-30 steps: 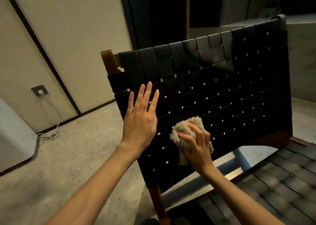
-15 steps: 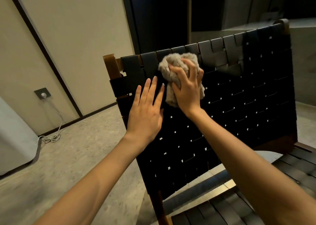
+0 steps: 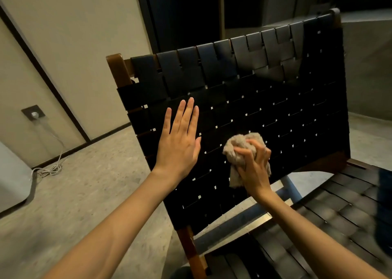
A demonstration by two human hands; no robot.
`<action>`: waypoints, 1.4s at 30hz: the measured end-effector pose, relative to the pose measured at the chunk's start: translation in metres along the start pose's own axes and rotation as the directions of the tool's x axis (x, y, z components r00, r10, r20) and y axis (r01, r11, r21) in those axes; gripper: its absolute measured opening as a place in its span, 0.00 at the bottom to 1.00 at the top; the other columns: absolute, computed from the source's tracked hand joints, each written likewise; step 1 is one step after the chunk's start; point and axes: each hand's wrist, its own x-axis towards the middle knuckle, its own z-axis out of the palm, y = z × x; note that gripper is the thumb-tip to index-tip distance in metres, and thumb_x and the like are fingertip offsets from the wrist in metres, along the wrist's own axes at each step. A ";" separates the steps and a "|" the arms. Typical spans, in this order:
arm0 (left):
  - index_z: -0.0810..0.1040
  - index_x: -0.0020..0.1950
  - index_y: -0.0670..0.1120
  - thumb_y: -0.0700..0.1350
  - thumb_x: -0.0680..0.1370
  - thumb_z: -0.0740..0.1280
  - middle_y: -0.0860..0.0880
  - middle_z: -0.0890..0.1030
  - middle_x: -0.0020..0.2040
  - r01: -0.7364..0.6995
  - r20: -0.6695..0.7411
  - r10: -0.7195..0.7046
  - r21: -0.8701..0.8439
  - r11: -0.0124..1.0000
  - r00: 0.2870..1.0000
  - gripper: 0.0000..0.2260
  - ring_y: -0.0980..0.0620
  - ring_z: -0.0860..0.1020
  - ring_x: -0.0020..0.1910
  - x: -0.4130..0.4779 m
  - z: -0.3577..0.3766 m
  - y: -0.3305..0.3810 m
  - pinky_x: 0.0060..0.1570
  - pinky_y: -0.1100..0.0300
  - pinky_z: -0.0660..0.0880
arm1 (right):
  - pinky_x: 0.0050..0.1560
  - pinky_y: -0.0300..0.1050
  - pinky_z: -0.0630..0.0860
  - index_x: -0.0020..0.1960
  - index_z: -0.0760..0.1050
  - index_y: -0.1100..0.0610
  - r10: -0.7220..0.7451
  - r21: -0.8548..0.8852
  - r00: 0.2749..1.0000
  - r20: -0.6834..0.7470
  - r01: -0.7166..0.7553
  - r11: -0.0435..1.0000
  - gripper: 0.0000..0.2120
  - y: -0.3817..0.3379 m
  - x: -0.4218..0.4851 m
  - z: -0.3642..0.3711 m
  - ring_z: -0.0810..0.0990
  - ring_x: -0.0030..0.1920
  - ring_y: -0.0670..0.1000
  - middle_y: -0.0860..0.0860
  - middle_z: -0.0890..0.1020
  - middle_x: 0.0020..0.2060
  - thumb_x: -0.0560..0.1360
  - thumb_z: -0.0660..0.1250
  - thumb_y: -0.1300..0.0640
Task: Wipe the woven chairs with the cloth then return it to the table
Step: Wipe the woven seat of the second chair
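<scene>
A chair with a black woven backrest in a brown wooden frame fills the middle of the view. Its woven seat runs off to the lower right. My left hand lies flat against the left part of the backrest, fingers straight and pointing up. My right hand grips a bunched beige cloth and presses it on the lower middle of the backrest. Part of the cloth hangs below my palm.
A beige wall with a dark vertical strip stands to the left. A wall socket feeds a white cable coiled on the speckled floor. A pale grey unit sits at the left edge. Behind the chair is a dark doorway.
My right hand has swept the cloth from the top edge of the backrest down to its lower middle. My left hand stays flat on the weave, shifted slightly lower.
</scene>
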 end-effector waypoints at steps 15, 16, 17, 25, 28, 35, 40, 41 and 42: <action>0.40 0.77 0.47 0.55 0.81 0.50 0.44 0.34 0.76 -0.042 0.005 0.042 -0.051 0.998 0.999 0.30 0.46 0.32 0.74 0.033 -0.002 -0.012 0.70 0.51 0.28 | 0.61 0.53 0.65 0.64 0.72 0.49 0.090 0.112 0.985 -0.147 -0.073 0.991 0.22 -0.038 0.163 0.008 0.62 0.64 0.60 0.58 0.67 0.67 0.71 0.68 0.60; 0.39 0.77 0.47 0.55 0.81 0.50 0.44 0.34 0.76 -0.048 0.007 0.049 -0.046 0.998 0.999 0.30 0.46 0.32 0.74 0.030 0.000 -0.009 0.70 0.51 0.28 | 0.61 0.52 0.64 0.63 0.71 0.47 0.095 0.099 0.985 -0.145 -0.082 0.992 0.22 -0.032 0.145 0.010 0.61 0.63 0.59 0.56 0.66 0.66 0.71 0.68 0.60; 0.39 0.77 0.48 0.55 0.81 0.50 0.43 0.34 0.76 -0.060 0.008 0.060 -0.035 0.998 0.998 0.29 0.46 0.33 0.75 0.026 0.001 -0.007 0.70 0.50 0.28 | 0.61 0.51 0.63 0.61 0.69 0.46 0.102 0.080 0.985 -0.136 -0.092 0.993 0.22 -0.026 0.126 0.011 0.60 0.63 0.58 0.55 0.64 0.66 0.70 0.69 0.60; 0.45 0.78 0.49 0.54 0.81 0.52 0.44 0.41 0.78 -0.117 0.026 0.117 0.018 0.993 0.993 0.28 0.46 0.39 0.76 -0.012 0.009 0.005 0.73 0.46 0.35 | 0.49 0.66 0.72 0.60 0.65 0.49 0.104 -0.040 0.994 -0.015 -0.105 0.994 0.18 0.015 -0.035 0.003 0.60 0.61 0.60 0.52 0.62 0.63 0.71 0.61 0.49; 0.50 0.78 0.50 0.55 0.81 0.52 0.46 0.46 0.78 -0.124 0.034 0.123 0.047 0.991 0.992 0.26 0.47 0.45 0.77 -0.023 0.006 -0.005 0.72 0.41 0.36 | 0.50 0.68 0.72 0.61 0.65 0.50 0.094 -0.040 0.995 -0.020 -0.094 0.995 0.24 0.010 -0.038 -0.002 0.61 0.61 0.61 0.53 0.62 0.63 0.69 0.71 0.56; 0.54 0.77 0.48 0.55 0.81 0.50 0.47 0.51 0.78 0.010 -0.036 -0.011 -0.030 1.000 0.999 0.26 0.47 0.47 0.77 -0.039 -0.007 -0.051 0.72 0.39 0.40 | 0.61 0.53 0.65 0.64 0.69 0.47 -0.231 0.181 0.973 0.014 0.225 0.957 0.22 -0.087 0.103 0.002 0.61 0.60 0.58 0.55 0.65 0.65 0.72 0.69 0.56; 0.47 0.78 0.45 0.58 0.81 0.47 0.47 0.46 0.79 0.207 -0.042 -0.214 -0.135 0.969 0.976 0.29 0.48 0.44 0.77 -0.054 -0.016 -0.078 0.74 0.43 0.42 | 0.66 0.59 0.61 0.67 0.71 0.50 -0.186 0.242 0.982 0.014 0.177 0.954 0.21 -0.156 0.171 0.017 0.53 0.66 0.58 0.57 0.62 0.69 0.74 0.66 0.56; 0.46 0.78 0.46 0.58 0.81 0.47 0.48 0.46 0.78 0.217 -0.035 -0.224 -0.144 0.965 0.974 0.29 0.48 0.44 0.77 -0.056 -0.016 -0.081 0.74 0.43 0.43 | 0.66 0.60 0.61 0.67 0.71 0.49 -0.170 0.236 0.985 0.004 0.164 0.958 0.21 -0.158 0.170 0.018 0.53 0.66 0.59 0.56 0.61 0.69 0.75 0.65 0.57; 0.46 0.78 0.46 0.58 0.81 0.47 0.48 0.45 0.78 0.221 -0.030 -0.228 -0.154 0.963 0.973 0.29 0.48 0.44 0.77 -0.059 -0.015 -0.081 0.74 0.43 0.43 | 0.67 0.60 0.61 0.67 0.71 0.49 -0.175 0.226 0.985 -0.003 0.171 0.959 0.21 -0.157 0.165 0.019 0.54 0.66 0.59 0.54 0.59 0.69 0.75 0.64 0.56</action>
